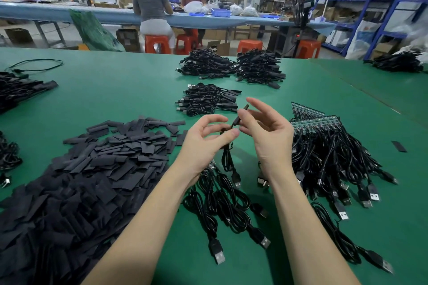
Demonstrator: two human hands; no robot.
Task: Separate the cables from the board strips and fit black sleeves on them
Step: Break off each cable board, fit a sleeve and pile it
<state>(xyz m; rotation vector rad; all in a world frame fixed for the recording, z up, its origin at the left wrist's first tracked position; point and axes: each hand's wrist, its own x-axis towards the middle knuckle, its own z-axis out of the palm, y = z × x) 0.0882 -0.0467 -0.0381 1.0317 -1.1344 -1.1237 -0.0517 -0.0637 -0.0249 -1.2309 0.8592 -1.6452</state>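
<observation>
Item: thin black USB cable (228, 159), held at the centre of the green surface (129, 90), its plug hanging toward 6 o'clock. Its upper end is pinched between thumb and forefinger of the left hand (208, 139). A short black flattened sleeve (239, 115) is gripped by the fingers of the right hand (266, 132), the other fingers spread; whether the sleeve is already over the cable end cannot be told.

Stock: heap of loose black sleeves (88, 169) at 8 o'clock; green board strips with cables attached (319, 127) at 3 o'clock; bundles of finished cables (208, 99) at 12 o'clock.

Handling: the cable is judged light, limp and easily tangled; hold is best taken just behind the small board end. The sleeve is judged soft, thin and easily crushed shut; it is best held by its edges.
</observation>
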